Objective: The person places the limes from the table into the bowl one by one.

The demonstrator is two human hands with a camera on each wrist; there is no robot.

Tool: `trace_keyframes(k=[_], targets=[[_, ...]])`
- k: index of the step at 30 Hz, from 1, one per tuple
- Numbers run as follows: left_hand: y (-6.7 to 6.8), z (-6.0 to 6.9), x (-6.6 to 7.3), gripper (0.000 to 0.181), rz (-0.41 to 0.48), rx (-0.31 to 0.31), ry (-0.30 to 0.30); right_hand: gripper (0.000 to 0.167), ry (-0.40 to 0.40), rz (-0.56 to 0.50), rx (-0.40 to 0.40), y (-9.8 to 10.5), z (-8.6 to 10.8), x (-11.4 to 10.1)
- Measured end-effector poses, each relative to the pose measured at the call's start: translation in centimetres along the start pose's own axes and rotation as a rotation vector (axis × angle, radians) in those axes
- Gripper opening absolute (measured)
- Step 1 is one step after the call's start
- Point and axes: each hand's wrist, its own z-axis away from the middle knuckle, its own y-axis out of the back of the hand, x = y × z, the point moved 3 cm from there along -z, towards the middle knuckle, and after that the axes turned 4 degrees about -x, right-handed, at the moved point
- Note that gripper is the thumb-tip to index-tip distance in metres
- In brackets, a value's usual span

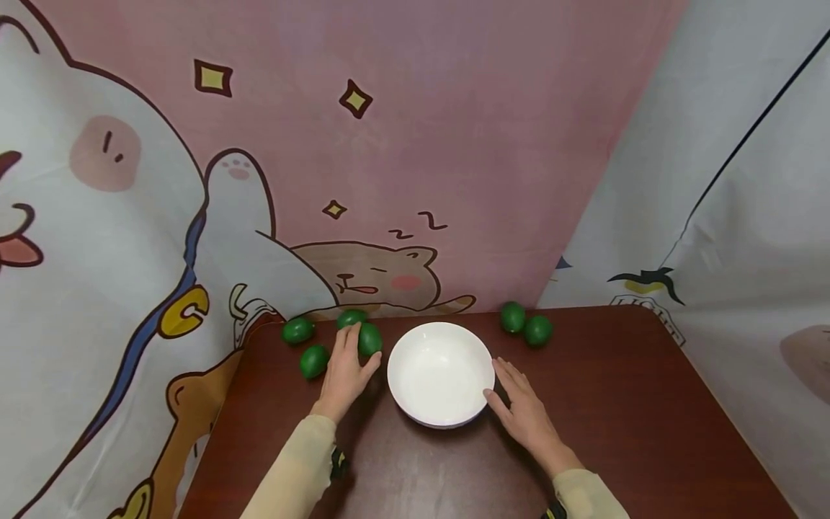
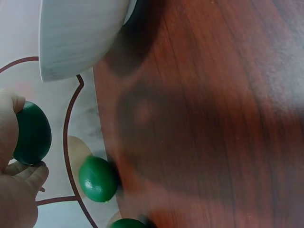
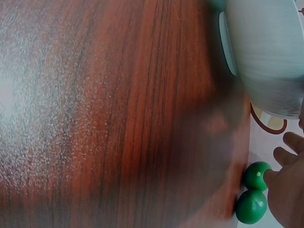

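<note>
The left hand (image 1: 344, 380) pinches a lime (image 1: 369, 339) between thumb and fingers, probably so it will not slip; three other limes (image 1: 314, 362) lie near these fingers. Right hand (image 1: 524, 409), fingers loosely extended, touches the white bowl (image 1: 441, 371) between both hands, perhaps steadying it.

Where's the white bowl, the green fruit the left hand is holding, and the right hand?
White bowl (image 1: 441, 371): head view, middle of its inside.
Held green fruit (image 2: 33, 134): left wrist view, middle of its side.
Right hand (image 1: 528, 417): head view, back of the hand.
</note>
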Motion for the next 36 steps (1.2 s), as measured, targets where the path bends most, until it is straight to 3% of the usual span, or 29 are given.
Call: trace_keyframes(k=[15, 27, 36], targets=[[0.0, -0.3, 1.5, 0.074, 0.004, -0.007, -0.065, 0.066, 0.011, -0.004, 0.008, 0.2, -0.1, -0.4], [-0.3, -0.3, 2.8, 0.073, -0.02, -0.009, -0.123, 0.068, 0.03, 0.061, 0.014, 0.7, -0.2, -0.4], [-1.0, 0.2, 3.7, 0.073, -0.03, -0.042, -0.161, 0.066, 0.104, 0.152, 0.06, 0.8, 0.0, -0.3]])
